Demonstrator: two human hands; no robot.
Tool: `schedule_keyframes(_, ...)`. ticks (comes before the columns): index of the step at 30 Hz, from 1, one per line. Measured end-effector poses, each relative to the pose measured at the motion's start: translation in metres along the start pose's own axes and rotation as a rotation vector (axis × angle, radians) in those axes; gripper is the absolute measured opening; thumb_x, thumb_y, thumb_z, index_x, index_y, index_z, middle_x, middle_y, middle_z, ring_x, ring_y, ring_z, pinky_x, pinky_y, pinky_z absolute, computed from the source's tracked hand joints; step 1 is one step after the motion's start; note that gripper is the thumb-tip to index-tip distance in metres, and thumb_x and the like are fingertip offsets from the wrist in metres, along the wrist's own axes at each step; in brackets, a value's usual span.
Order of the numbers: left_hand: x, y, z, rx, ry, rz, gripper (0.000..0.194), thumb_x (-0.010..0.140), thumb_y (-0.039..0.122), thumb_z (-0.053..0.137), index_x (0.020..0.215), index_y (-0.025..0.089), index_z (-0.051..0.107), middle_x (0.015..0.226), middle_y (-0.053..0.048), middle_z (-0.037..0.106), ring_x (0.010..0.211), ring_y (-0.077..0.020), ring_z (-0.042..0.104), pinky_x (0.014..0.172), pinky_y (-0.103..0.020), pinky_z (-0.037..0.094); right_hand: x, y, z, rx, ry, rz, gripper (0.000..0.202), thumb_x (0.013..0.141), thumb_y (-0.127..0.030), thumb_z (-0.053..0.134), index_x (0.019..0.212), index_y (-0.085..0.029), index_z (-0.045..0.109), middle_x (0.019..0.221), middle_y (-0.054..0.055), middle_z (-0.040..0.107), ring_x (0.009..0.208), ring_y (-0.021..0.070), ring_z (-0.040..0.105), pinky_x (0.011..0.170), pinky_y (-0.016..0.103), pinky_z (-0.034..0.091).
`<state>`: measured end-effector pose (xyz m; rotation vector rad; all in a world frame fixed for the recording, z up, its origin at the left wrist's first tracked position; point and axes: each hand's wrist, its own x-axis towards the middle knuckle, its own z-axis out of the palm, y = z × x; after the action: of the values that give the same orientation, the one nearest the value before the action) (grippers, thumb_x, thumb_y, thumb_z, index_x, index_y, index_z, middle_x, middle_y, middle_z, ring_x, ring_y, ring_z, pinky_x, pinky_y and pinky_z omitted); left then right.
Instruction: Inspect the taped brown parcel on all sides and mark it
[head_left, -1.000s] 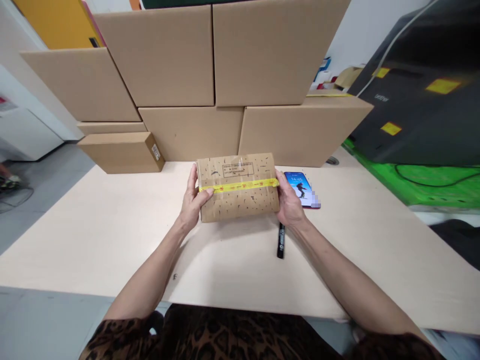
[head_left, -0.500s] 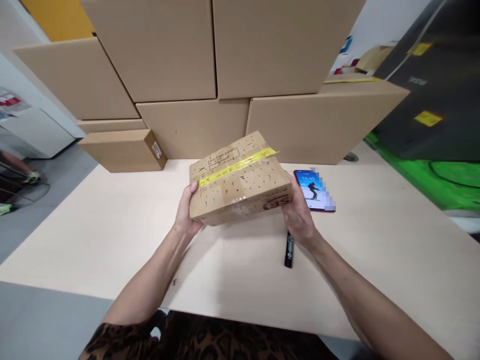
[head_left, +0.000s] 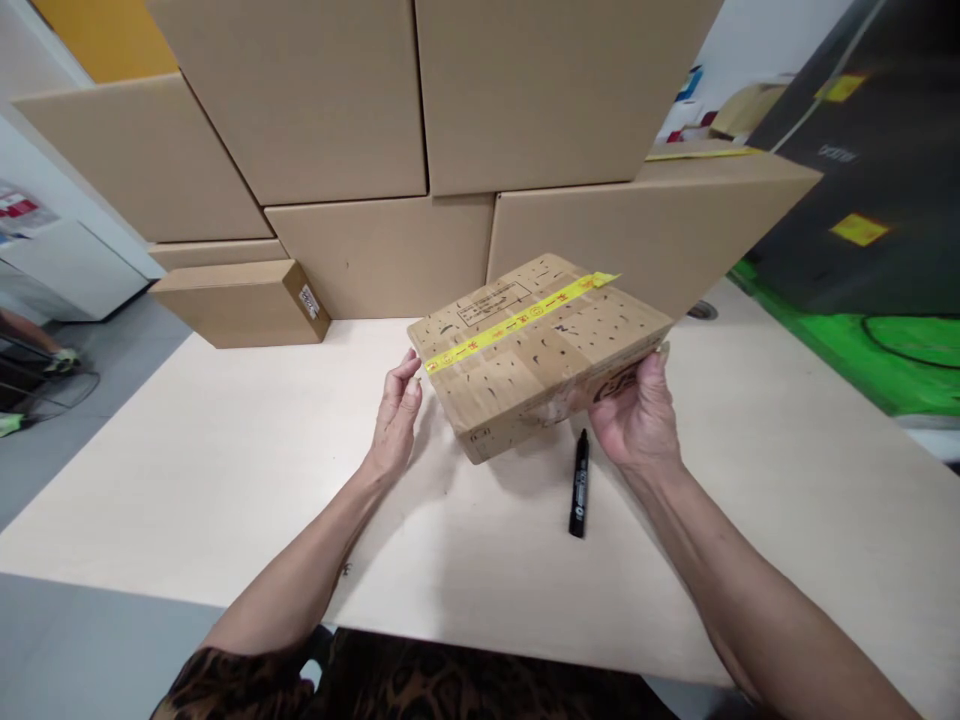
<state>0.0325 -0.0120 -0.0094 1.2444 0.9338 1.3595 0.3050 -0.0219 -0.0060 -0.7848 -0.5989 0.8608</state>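
A cardboard box [head_left: 525, 370], covered in short black marks, is held tilted above the table [head_left: 247, 450]. Yellow tape with red print runs across its top, one end sticking up loose. My right hand [head_left: 637, 410] grips the box at its right front corner, the palm beneath and the thumb on the edge. Just off the left side of the box is my left hand [head_left: 397, 415], fingers extended and apparently free of it. An uncapped black marker [head_left: 579, 485] lies on the table below the box. The phone is hidden behind the box and my right hand.
Large cardboard boxes [head_left: 375, 255] are stacked along the back of the table. A smaller carton [head_left: 240, 305] with a label stands at the back left. Right of the table are a dark case [head_left: 862, 150] and a green surface [head_left: 847, 350]. Table shows on both sides of my arms.
The box has moved right and turned, now covering the phone. My left hand has come off its left side. My right hand has shifted right with the box, uncovering the marker's tip.
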Motion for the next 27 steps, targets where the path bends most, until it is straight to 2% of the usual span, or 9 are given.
schedule_keyframes(3,0.002,-0.002,-0.001,0.035,-0.012,0.117,0.073,0.087,0.071,0.081,0.142,0.032,0.053,0.159,-0.014,0.056,0.153,-0.0331,0.050,0.128,-0.054,0.043,0.005,0.008,-0.003,0.016,-0.006,0.056,0.045,0.085,-0.071,0.081,0.109,-0.034,0.080,0.133,-0.001,0.082,0.156,0.0252,0.055,0.125,0.047,0.053)
schedule_keyframes(7,0.000,0.001,0.000,0.062,-0.041,0.132,0.092,0.079,0.074,0.086,0.151,0.030,0.049,0.149,-0.014,0.059,0.139,-0.0344,0.059,0.120,-0.051,0.049,0.008,0.021,-0.009,-0.010,-0.035,0.121,0.046,0.086,-0.074,0.077,0.110,-0.035,0.080,0.128,-0.001,0.084,0.150,0.0274,0.062,0.117,0.050,0.060)
schedule_keyframes(10,-0.004,0.005,0.002,0.080,-0.054,0.133,0.094,0.078,0.079,0.083,0.151,0.027,0.052,0.150,-0.015,0.060,0.145,-0.0388,0.055,0.124,-0.052,0.046,0.006,0.026,-0.010,-0.044,-0.077,0.191,0.045,0.087,-0.075,0.075,0.108,-0.035,0.080,0.127,0.000,0.085,0.143,0.0311,0.068,0.111,0.053,0.063)
schedule_keyframes(13,-0.007,0.009,0.002,0.125,0.001,0.132,0.109,0.081,0.081,0.079,0.167,0.031,0.033,0.163,-0.016,0.051,0.153,-0.0411,0.049,0.131,-0.056,0.039,0.000,0.023,-0.008,-0.069,-0.094,0.193,0.044,0.085,-0.070,0.079,0.110,-0.034,0.078,0.128,0.001,0.084,0.133,0.0320,0.073,0.104,0.051,0.065)
schedule_keyframes(16,-0.007,0.013,0.001,0.202,0.032,0.119,0.105,0.092,0.080,0.067,0.174,0.033,0.021,0.174,-0.014,0.041,0.164,-0.0407,0.036,0.139,-0.059,0.023,-0.005,0.018,-0.006,-0.109,-0.155,0.201,0.043,0.084,-0.069,0.082,0.106,-0.032,0.075,0.100,-0.001,0.083,0.092,0.0249,0.080,0.078,0.039,0.067)
schedule_keyframes(19,-0.007,0.016,-0.001,0.227,0.031,0.138,0.092,0.097,0.077,0.061,0.173,0.036,0.028,0.185,-0.007,0.023,0.173,-0.0373,0.014,0.143,-0.054,0.007,-0.004,0.016,-0.007,-0.159,-0.197,0.208,0.051,0.083,-0.079,0.078,0.095,-0.029,0.070,0.069,-0.004,0.070,0.056,0.0174,0.067,0.053,0.032,0.055)
schedule_keyframes(22,-0.009,0.014,-0.002,0.174,-0.087,0.165,0.103,0.090,0.078,0.071,0.174,0.038,0.027,0.186,-0.007,0.020,0.174,-0.0396,0.010,0.142,-0.054,0.013,0.000,0.017,-0.008,-0.190,-0.148,0.193,0.058,0.080,-0.084,0.076,0.089,-0.027,0.068,0.068,-0.004,0.068,0.048,0.0140,0.058,0.046,0.030,0.048)
schedule_keyframes(25,-0.012,0.011,-0.003,0.103,-0.219,0.190,0.134,0.071,0.084,0.085,0.176,0.040,0.014,0.185,-0.011,0.019,0.172,-0.0444,0.014,0.139,-0.059,0.024,0.002,0.019,-0.007,-0.191,-0.117,0.201,0.059,0.079,-0.085,0.077,0.089,-0.028,0.068,0.073,-0.004,0.070,0.044,0.0119,0.052,0.041,0.030,0.042)
schedule_keyframes(27,-0.013,0.010,-0.003,0.124,-0.242,0.230,0.149,0.061,0.084,0.090,0.176,0.041,0.006,0.184,-0.013,0.018,0.172,-0.0463,0.015,0.138,-0.061,0.024,0.002,0.019,-0.006,-0.178,-0.093,0.220,0.057,0.077,-0.083,0.081,0.087,-0.028,0.068,0.073,-0.005,0.069,0.043,0.0110,0.048,0.039,0.029,0.039)
